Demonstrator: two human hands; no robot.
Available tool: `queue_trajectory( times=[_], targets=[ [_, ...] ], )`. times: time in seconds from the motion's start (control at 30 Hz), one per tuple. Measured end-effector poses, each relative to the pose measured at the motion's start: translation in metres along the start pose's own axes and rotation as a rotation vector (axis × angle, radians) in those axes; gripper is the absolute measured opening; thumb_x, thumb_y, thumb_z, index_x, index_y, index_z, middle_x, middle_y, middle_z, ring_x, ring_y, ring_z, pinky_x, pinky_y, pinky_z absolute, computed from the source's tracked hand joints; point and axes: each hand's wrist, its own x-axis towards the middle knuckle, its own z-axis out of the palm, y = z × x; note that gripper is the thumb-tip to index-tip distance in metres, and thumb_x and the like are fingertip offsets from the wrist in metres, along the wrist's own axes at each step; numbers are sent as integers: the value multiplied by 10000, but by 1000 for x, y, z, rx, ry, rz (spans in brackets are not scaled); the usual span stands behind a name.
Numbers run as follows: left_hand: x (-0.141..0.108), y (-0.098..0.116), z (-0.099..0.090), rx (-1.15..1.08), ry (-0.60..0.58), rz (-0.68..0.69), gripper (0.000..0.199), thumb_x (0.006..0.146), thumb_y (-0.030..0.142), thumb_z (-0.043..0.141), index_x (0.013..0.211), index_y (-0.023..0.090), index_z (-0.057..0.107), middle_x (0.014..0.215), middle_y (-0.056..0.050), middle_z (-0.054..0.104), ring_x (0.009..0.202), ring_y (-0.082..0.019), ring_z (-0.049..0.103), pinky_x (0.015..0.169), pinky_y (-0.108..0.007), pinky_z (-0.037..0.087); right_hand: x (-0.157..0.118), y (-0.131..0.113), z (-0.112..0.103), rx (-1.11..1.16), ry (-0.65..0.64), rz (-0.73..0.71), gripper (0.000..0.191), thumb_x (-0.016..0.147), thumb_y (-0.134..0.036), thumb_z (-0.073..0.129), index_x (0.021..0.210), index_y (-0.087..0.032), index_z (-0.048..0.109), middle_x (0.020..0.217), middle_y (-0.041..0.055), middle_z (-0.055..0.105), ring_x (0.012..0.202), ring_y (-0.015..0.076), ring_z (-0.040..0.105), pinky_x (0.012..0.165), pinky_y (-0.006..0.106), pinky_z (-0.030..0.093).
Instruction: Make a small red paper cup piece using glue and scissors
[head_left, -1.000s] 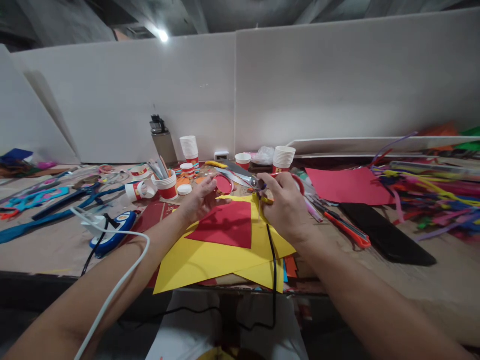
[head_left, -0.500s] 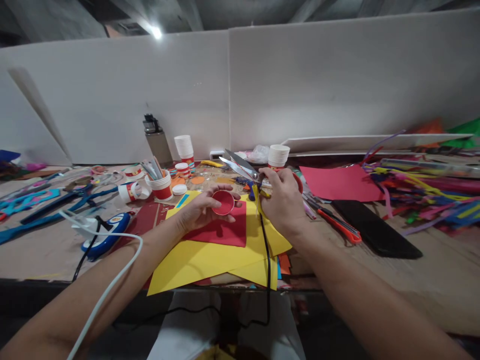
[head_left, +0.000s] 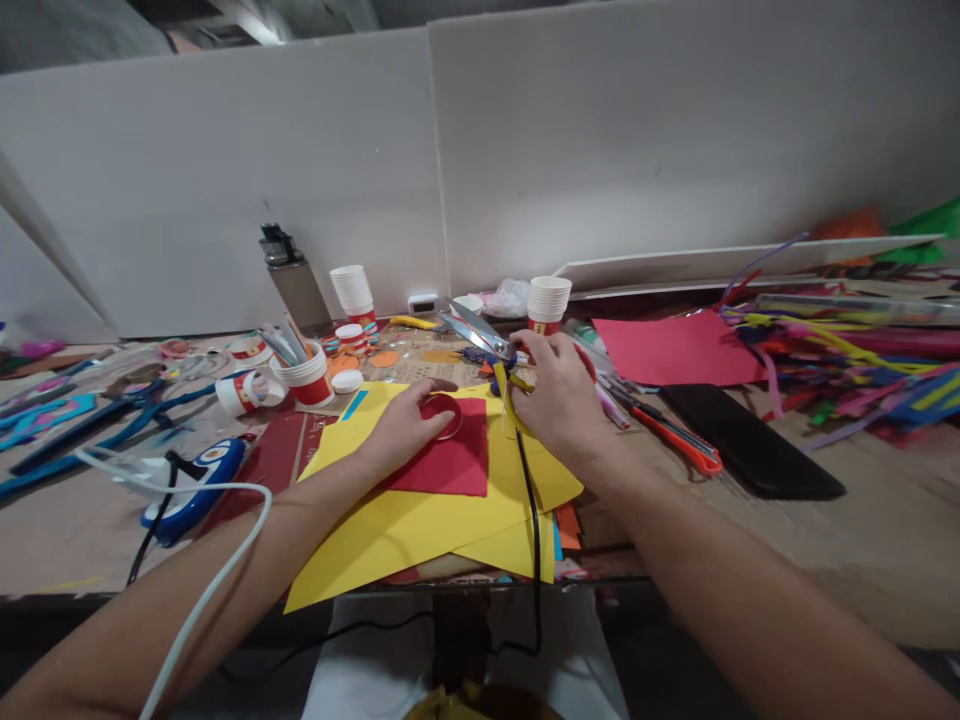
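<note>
My left hand (head_left: 416, 425) is closed on a small round red piece with a pale rim (head_left: 450, 425), low over a red paper sheet (head_left: 469, 465). That sheet lies on yellow paper (head_left: 390, 525). Farther right, my right hand (head_left: 559, 390) grips a pair of scissors (head_left: 484, 335), their metal blades pointing up and left, away from me. A yellow and blue tool (head_left: 504, 382) is partly hidden by the right fingers. A black cord (head_left: 529, 480) runs down from near it; I cannot tell whether the hand touches that tool.
On the left stand a cup of pens (head_left: 304, 380), stacked cups (head_left: 352, 295) and a blue-white device (head_left: 202, 485). More stacked cups (head_left: 549, 300) are at the back. To the right lie a red cutter (head_left: 679, 435), a black phone-like slab (head_left: 750, 445), red paper (head_left: 675, 350) and colourful strips (head_left: 862, 380).
My left hand has lowered and turned palm down, bringing the round red piece over the red sheet. The scissors' blades have come closer together. The view has shifted slightly.
</note>
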Motion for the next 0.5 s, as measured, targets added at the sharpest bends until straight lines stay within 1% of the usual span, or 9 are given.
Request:
queue_trajectory(
  times=[0.1, 0.13, 0.2, 0.3, 0.33, 0.43, 0.5],
  targets=[
    [-1, 7, 0, 195, 155, 176, 270, 767, 306, 685, 1017, 208, 654, 1153, -79, 616, 1136, -253, 522, 1025, -413, 348, 0, -3, 0, 40, -6, 11, 497, 694, -145, 623, 1184, -201, 561, 1010, 108, 537, 892, 254, 568, 768, 388, 500],
    [-2, 10, 1, 233, 178, 219, 246, 772, 335, 688, 980, 205, 664, 1118, -79, 618, 1107, -250, 524, 1011, -411, 353, -1, -4, 0, 60, -2, 9, 492, 701, -150, 626, 1186, -197, 560, 1010, 107, 538, 894, 250, 569, 771, 380, 500],
    [-6, 17, 4, 256, 187, 251, 234, 780, 397, 688, 915, 206, 687, 984, -67, 639, 1003, -235, 540, 945, -390, 383, -1, -8, 0, 101, 8, -1, 484, 707, -154, 629, 1184, -191, 559, 1001, 102, 539, 886, 239, 571, 773, 368, 500],
    [-11, 26, 10, 231, 98, 280, 223, 782, 425, 688, 818, 206, 714, 784, -33, 644, 814, -191, 550, 828, -344, 410, -3, -13, 1, 141, 21, -26, 500, 693, -135, 623, 1183, -202, 550, 992, 94, 538, 876, 234, 569, 772, 366, 500],
    [-12, 29, 12, 216, 73, 270, 230, 778, 435, 689, 795, 207, 721, 732, -25, 633, 761, -179, 543, 785, -329, 414, -3, -14, 1, 152, 25, -35, 508, 687, -128, 619, 1184, -209, 546, 991, 92, 537, 876, 234, 569, 769, 366, 501],
    [-14, 34, 17, 157, 9, 198, 220, 769, 414, 697, 737, 198, 717, 700, -20, 638, 682, -156, 544, 664, -291, 411, -5, -18, 3, 163, 36, -64, 526, 678, -123, 607, 1190, -223, 534, 1000, 89, 537, 901, 240, 567, 792, 378, 501],
    [-14, 36, 17, 120, -30, 150, 191, 783, 362, 682, 707, 188, 706, 696, -18, 656, 643, -142, 549, 627, -277, 409, -6, -20, 4, 151, 35, -83, 532, 675, -120, 603, 1193, -219, 534, 994, 87, 539, 915, 244, 563, 821, 387, 496]
  ],
)
